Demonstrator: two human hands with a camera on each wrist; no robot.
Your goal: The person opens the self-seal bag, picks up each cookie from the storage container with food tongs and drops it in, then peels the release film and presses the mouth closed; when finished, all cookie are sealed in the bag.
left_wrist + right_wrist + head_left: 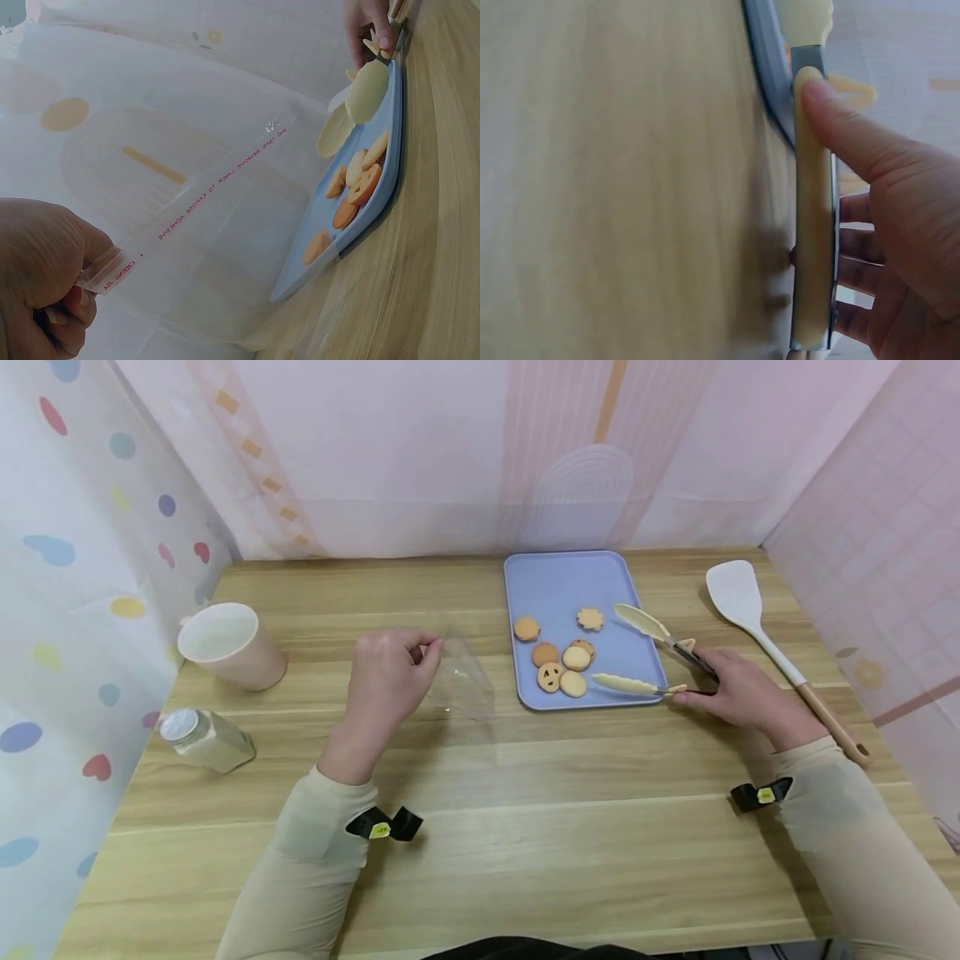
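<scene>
Pinching clear bag [463,683] in left hand [392,677], left of frame centre; gripping tongs [630,684], spread wide, in right hand [738,690], right of frame.

Looks like a screened-off, kitchen-type space: walled by pale, pastel-printed sheeting [420,460] around a light wood-grain worktop [540,827], stocked with white-headed, wooden-handled spatula [738,593], blue rectangular tray [566,581] of tan cookies [573,684], pale pink cup [247,660].

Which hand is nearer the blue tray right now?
Right. The right hand, holding the tongs, is just off the near right corner of the blue tray; the left hand, pinching the clear bag, is farther off, to the tray's left.
</scene>
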